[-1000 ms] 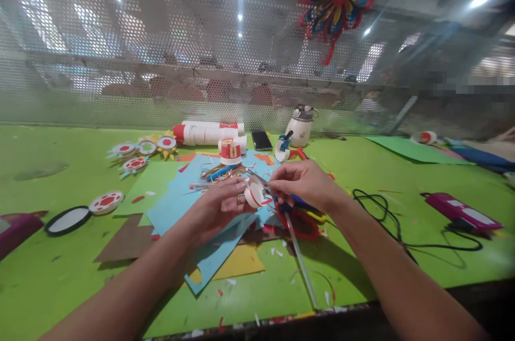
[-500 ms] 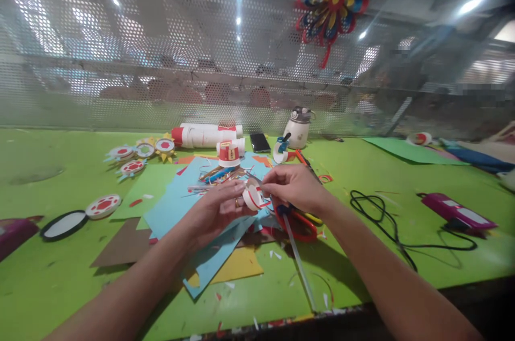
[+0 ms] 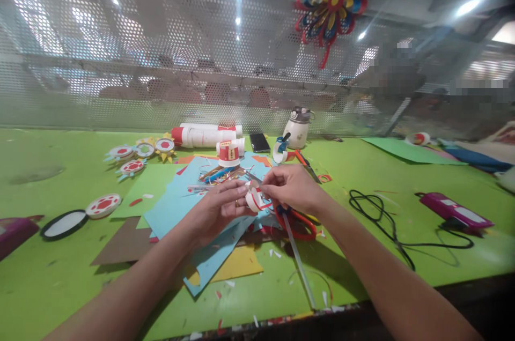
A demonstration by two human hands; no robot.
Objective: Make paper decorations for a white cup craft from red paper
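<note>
Both my hands meet over the middle of the green table (image 3: pixel 60 287). My left hand (image 3: pixel 217 209) curls round a small white paper ring with red stripes (image 3: pixel 253 199). My right hand (image 3: pixel 292 186) pinches the ring's upper right edge with thumb and fingers. Under the hands lie blue paper sheets (image 3: pixel 181 204), a yellow sheet (image 3: pixel 237 263), red-handled scissors (image 3: pixel 295 223) and a thin grey strip (image 3: pixel 300 266) that runs toward the front edge.
A small red and white paper hat (image 3: pixel 229 154), white rolls (image 3: pixel 205 135), a phone (image 3: pixel 259 142) and a white bottle (image 3: pixel 299 126) stand behind. Round paper badges (image 3: pixel 134 156) lie at left, a black cable (image 3: pixel 386 217) and a pink device (image 3: pixel 454 209) at right. A perforated screen backs the table.
The view has shifted a little. My hands and the paper ring stay together; my fingers have shifted slightly on the ring's edge.
</note>
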